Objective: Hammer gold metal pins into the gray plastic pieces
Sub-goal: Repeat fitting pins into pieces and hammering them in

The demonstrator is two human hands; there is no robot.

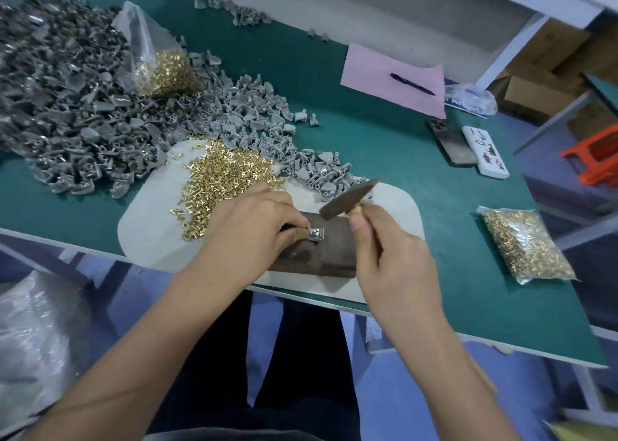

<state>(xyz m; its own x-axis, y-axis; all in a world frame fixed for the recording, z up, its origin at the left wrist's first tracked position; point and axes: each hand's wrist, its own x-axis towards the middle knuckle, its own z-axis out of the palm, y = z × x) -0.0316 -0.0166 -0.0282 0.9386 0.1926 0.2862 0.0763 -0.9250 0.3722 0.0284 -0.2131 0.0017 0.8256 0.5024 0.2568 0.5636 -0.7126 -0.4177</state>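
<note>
My left hand [254, 226] pinches a small gray plastic piece [316, 233] and holds it down on a dark metal block [321, 256]. My right hand [384, 250] grips the wooden handle of a small hammer [347, 198], whose dark head hangs tilted just above the piece. A loose heap of gold pins [220, 176] lies on a pale mat [147, 226] to the left of my left hand. A big pile of gray plastic pieces [83, 112] covers the green table's left side.
An open clear bag of gold pins [164, 69] leans on the gray pile. A sealed bag of pins [526, 246] lies at the right. A pink sheet [374, 72] with a pen [412, 84], a phone [449, 141] and a white case [485, 151] lie further back.
</note>
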